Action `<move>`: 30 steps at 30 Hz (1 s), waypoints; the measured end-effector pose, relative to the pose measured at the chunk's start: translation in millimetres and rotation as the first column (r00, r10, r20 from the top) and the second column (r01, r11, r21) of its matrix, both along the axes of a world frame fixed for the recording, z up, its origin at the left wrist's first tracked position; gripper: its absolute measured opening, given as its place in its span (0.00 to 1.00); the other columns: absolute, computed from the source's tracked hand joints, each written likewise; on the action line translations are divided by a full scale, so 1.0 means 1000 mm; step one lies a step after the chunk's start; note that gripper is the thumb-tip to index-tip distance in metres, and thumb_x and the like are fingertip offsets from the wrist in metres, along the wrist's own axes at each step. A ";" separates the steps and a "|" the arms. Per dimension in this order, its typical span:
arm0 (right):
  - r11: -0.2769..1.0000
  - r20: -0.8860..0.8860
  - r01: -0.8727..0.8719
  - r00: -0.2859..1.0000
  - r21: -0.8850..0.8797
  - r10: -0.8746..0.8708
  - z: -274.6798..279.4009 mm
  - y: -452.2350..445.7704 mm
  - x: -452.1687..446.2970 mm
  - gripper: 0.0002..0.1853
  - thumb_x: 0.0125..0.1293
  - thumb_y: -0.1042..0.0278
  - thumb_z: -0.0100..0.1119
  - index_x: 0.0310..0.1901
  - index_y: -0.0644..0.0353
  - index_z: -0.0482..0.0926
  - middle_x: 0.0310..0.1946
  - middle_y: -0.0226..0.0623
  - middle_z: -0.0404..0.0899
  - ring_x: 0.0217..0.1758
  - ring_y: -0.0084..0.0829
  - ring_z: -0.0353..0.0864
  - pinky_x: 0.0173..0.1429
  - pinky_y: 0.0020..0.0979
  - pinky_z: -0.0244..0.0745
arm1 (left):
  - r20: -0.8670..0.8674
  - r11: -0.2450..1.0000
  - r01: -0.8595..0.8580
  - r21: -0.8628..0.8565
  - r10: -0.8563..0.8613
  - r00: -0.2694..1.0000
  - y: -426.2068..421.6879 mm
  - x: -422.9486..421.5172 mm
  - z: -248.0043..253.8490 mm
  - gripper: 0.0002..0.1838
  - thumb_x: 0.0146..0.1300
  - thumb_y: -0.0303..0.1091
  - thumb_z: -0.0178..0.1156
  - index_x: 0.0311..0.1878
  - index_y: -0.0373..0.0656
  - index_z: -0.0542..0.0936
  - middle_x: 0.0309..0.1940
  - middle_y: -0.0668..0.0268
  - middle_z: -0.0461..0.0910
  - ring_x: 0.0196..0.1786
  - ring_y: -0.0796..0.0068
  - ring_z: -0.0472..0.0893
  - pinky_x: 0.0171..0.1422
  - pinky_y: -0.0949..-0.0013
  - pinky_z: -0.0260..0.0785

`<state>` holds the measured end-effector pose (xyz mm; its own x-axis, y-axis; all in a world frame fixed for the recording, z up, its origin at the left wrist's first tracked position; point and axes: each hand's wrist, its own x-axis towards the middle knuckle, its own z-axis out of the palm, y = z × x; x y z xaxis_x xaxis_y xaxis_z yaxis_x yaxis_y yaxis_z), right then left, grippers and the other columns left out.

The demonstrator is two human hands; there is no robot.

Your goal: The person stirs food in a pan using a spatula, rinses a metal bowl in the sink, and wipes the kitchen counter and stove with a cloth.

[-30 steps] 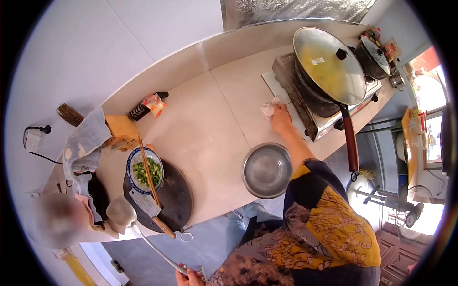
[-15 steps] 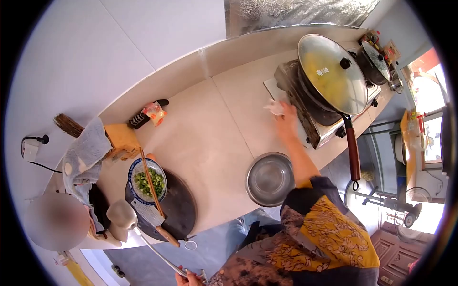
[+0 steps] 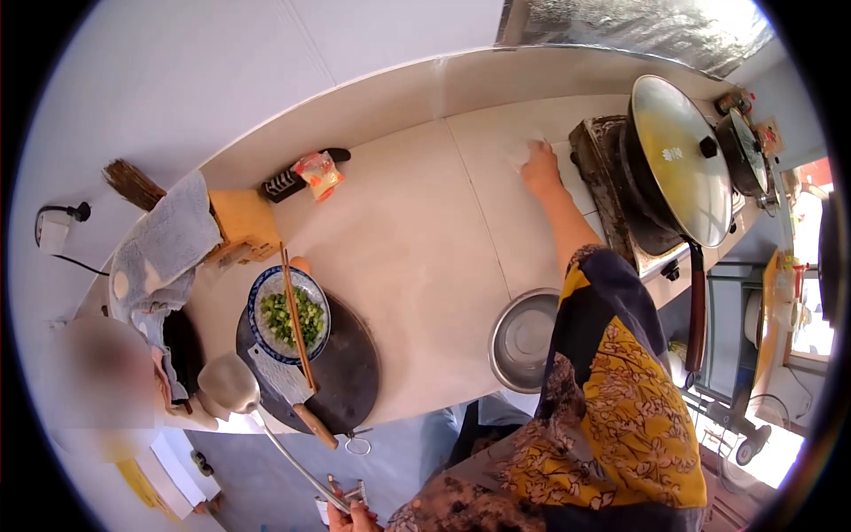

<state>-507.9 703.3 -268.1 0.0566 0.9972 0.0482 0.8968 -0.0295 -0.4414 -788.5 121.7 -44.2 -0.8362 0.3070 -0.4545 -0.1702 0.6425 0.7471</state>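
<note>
My left hand (image 3: 353, 517) is closed round the handle of a metal ladle (image 3: 229, 385), whose bowl hangs by the counter edge at the left. My right hand (image 3: 541, 167) presses a whitish cloth or tissue on the counter (image 3: 408, 230), left of the stove (image 3: 607, 168); the cloth is mostly hidden and blurred. A steel bowl (image 3: 525, 340) stands below that arm. On a round dark board (image 3: 355, 372) are a cleaver (image 3: 280, 377) and a blue-rimmed bowl of chopped greens (image 3: 306, 319), with chopsticks (image 3: 294, 310) across it.
A lidded pan (image 3: 674, 168) with a long handle sits on the stove, a smaller lidded pot (image 3: 743, 151) behind it. A snack packet (image 3: 319, 175), a cardboard box (image 3: 244, 222) and a grey towel (image 3: 173, 239) are at the left. A fan stands at lower right.
My right hand has moved up the counter with the cloth, away from the stove's edge. The view has shifted, so the stove and pan appear further right. My left hand still holds the ladle.
</note>
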 end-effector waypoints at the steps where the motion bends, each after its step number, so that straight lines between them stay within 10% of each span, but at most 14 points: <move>1: 0.997 0.006 -0.066 0.998 -0.035 0.066 0.002 0.006 -0.012 0.25 0.57 0.68 0.59 0.58 0.58 0.72 0.58 0.51 0.68 0.62 0.51 0.66 0.65 0.41 0.65 | 0.002 0.999 -0.033 0.007 0.033 0.999 -0.004 0.000 -0.002 0.12 0.62 0.31 0.61 0.46 0.36 0.77 0.23 0.73 0.71 0.23 0.84 0.65 0.25 0.77 0.55; 14: 0.603 -0.196 -0.798 0.588 0.019 0.785 0.007 -0.138 -0.135 0.20 0.52 0.75 0.60 0.49 0.52 0.79 0.45 0.41 0.74 0.49 0.47 0.74 0.54 0.42 0.72 | -0.063 0.997 0.000 0.076 0.005 0.998 -0.004 -0.002 -0.004 0.15 0.61 0.26 0.57 0.51 0.34 0.76 0.20 0.72 0.68 0.20 0.84 0.65 0.23 0.77 0.57; 19: 0.632 -0.425 -0.773 0.556 0.050 0.714 -0.005 -0.152 -0.122 0.16 0.53 0.75 0.58 0.45 0.54 0.80 0.41 0.43 0.76 0.46 0.44 0.76 0.51 0.39 0.73 | -0.014 0.987 -0.120 0.104 0.122 0.992 -0.008 -0.002 -0.011 0.17 0.59 0.21 0.51 0.53 0.32 0.73 0.22 0.69 0.71 0.18 0.85 0.66 0.21 0.80 0.59; 21: 0.768 -0.554 -0.596 0.731 -0.233 0.399 0.002 -0.138 -0.083 0.14 0.58 0.74 0.59 0.48 0.57 0.77 0.37 0.34 0.78 0.34 0.27 0.78 0.34 0.30 0.75 | -0.026 0.986 -0.147 0.082 0.149 0.988 -0.003 0.000 -0.003 0.17 0.59 0.22 0.51 0.53 0.32 0.73 0.22 0.69 0.71 0.18 0.85 0.66 0.22 0.81 0.59; 22: 0.821 -0.776 -0.508 0.616 -0.261 0.135 0.014 -0.135 -0.064 0.12 0.60 0.73 0.58 0.47 0.59 0.77 0.36 0.30 0.77 0.29 0.20 0.74 0.28 0.26 0.72 | -0.035 0.985 -0.151 0.085 0.154 0.987 -0.003 -0.002 -0.003 0.17 0.59 0.22 0.51 0.53 0.31 0.73 0.22 0.69 0.71 0.18 0.85 0.66 0.22 0.81 0.59; 30: 0.888 0.052 -0.265 0.951 -0.375 0.306 0.059 -0.139 0.042 0.25 0.53 0.78 0.59 0.56 0.60 0.71 0.53 0.46 0.73 0.55 0.45 0.74 0.57 0.35 0.70 | -0.010 0.984 -0.168 0.060 0.168 0.986 -0.012 -0.008 -0.001 0.18 0.60 0.23 0.52 0.55 0.32 0.73 0.21 0.69 0.71 0.18 0.84 0.67 0.23 0.80 0.60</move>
<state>-465.5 564.7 -208.9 -0.2183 0.9197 -0.3262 0.9315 0.0967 -0.3507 -796.5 109.9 -44.8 -0.8849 0.1873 -0.4265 -0.2602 0.5608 0.7860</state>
